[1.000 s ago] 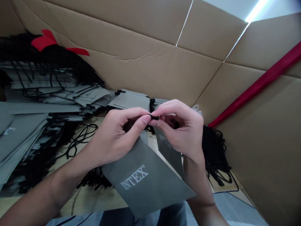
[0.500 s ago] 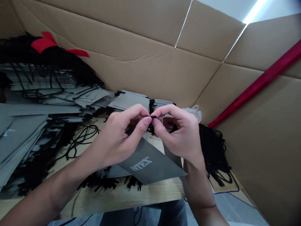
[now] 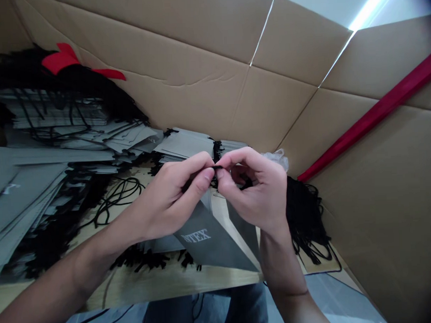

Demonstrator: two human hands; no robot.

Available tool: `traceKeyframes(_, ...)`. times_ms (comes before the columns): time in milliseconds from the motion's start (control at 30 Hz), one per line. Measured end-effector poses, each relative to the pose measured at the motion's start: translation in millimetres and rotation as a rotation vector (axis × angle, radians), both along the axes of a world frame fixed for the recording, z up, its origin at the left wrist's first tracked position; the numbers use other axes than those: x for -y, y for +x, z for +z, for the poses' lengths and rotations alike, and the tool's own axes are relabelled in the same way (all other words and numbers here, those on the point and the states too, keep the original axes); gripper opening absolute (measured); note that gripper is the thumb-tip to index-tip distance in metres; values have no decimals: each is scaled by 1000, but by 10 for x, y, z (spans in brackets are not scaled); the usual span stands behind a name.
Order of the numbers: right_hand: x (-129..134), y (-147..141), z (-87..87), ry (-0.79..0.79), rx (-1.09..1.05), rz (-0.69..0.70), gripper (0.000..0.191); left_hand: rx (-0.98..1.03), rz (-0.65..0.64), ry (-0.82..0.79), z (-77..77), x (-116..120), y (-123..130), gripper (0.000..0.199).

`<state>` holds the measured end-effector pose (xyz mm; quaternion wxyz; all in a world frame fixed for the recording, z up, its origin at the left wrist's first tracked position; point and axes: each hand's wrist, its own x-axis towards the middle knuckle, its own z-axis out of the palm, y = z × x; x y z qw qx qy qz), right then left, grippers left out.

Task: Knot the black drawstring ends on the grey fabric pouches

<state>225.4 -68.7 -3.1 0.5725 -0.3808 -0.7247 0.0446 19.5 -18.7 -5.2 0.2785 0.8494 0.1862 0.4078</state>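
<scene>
My left hand and my right hand meet over the table, thumbs and forefingers pinched on a short stretch of black cord. From beneath them hangs a grey fabric bag with white "INTEX" lettering, partly hidden by my left hand. A second grey flap shows behind it, below my right hand. More black cord is tucked under the curled fingers of my right hand. How the cord joins the bag is hidden by my fingers.
Stacks of grey pouches with black cord ends fill the left. Black cords hang in a bundle at right; loose cord lies on the wooden table. Cardboard walls surround it, with a red strip at right.
The hanging grey bag has swung down and a little left, and its second flap shows more. Both hands keep their pinch on the cord, almost in place.
</scene>
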Motion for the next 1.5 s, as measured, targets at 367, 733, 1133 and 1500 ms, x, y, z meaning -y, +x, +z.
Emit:
traceKeyframes(367,-159,38,-59,-70,-170,187,30,46,58,246,-41,13,77,26)
traceKeyframes(733,-126,-24,25,-179,-240,228,53,77,33,257,-51,62,50,24)
traceKeyframes(1133,-112,305,53,-180,24,233,33,14,45,246,-48,-46,65,27)
traceKeyframes(1500,-85,192,25,-99,52,102,8,-23,138,321,-66,-9,73,18)
